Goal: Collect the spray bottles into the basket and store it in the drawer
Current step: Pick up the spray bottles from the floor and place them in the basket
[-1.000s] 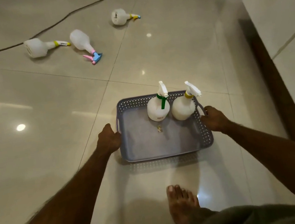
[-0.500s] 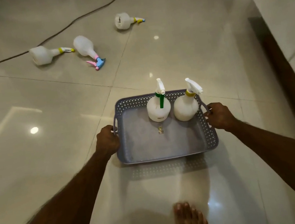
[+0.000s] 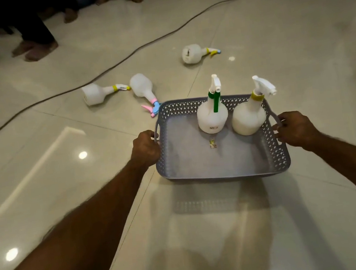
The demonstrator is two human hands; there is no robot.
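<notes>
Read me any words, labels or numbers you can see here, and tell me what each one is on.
No text here can be read.
Small dark label low on the green-trigger spray bottle in the basket: too small and blurred.
Dark mark on the base of the far bottle lying on the floor: unreadable.
Small scrap on the basket floor: unreadable.
</notes>
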